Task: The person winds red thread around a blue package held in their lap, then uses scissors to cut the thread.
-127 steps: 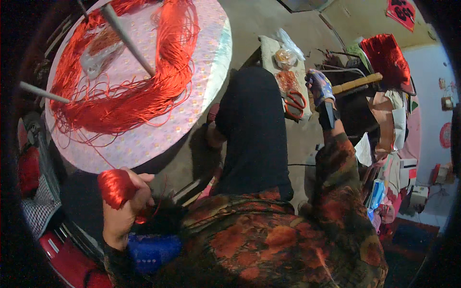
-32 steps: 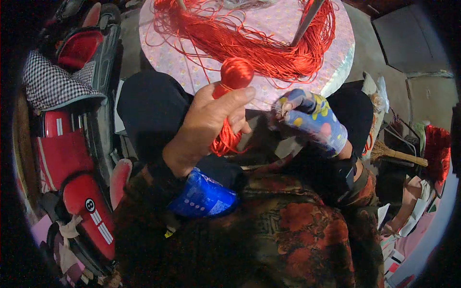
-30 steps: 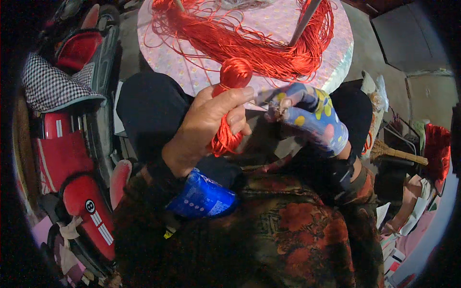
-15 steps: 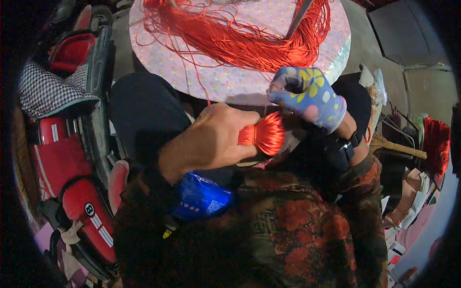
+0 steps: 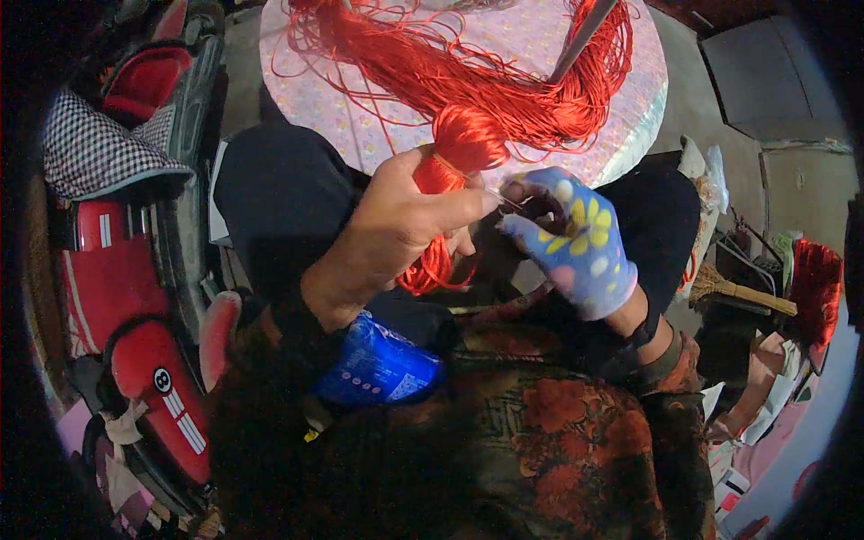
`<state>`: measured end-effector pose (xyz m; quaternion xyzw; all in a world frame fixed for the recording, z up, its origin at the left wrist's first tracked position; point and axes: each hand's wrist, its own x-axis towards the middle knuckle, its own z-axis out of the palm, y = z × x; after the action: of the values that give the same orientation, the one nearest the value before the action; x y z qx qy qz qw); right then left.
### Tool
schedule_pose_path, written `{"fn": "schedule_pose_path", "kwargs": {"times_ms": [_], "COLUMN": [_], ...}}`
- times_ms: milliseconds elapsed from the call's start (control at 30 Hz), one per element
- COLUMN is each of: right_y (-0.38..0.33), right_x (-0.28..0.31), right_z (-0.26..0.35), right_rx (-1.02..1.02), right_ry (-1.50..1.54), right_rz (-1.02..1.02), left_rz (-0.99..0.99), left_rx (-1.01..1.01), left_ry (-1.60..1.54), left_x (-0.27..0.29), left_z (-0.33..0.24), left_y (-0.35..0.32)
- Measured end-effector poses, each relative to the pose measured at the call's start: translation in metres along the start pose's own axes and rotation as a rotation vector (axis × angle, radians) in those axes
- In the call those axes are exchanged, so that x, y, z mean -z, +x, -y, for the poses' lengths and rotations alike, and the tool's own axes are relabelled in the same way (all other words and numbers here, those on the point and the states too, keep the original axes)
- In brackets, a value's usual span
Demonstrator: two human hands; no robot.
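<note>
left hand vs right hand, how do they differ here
The left hand is bare; the right hand wears a blue glove with yellow and white flowers. The left hand grips a bundle of red thread in its fist, while the right hand pinches something thin at its fingertips. Both meet above the lap.

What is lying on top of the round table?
Loose red cord lies spread over the table, and a grey rod crosses it. The cord covers much of the tabletop.
</note>
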<state>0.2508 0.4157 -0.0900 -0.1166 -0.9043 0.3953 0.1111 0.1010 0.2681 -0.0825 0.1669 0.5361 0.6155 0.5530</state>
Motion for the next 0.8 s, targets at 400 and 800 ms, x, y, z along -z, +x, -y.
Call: {"fn": "schedule_pose_path", "kwargs": {"times_ms": [400, 800], "right_y": [0.02, 0.036], "right_x": [0.009, 0.004], "right_z": [-0.031, -0.037], "right_rx": [0.057, -0.134], "right_ry": [0.159, 1.315], "right_rz": [0.254, 0.045], "left_rz": [-0.042, 0.015], "left_rx": [-0.065, 0.092], "left_ry": [-0.296, -0.405], "left_x": [0.008, -0.001], "left_z": [0.006, 0.007], "left_y": [0.002, 0.008]}}
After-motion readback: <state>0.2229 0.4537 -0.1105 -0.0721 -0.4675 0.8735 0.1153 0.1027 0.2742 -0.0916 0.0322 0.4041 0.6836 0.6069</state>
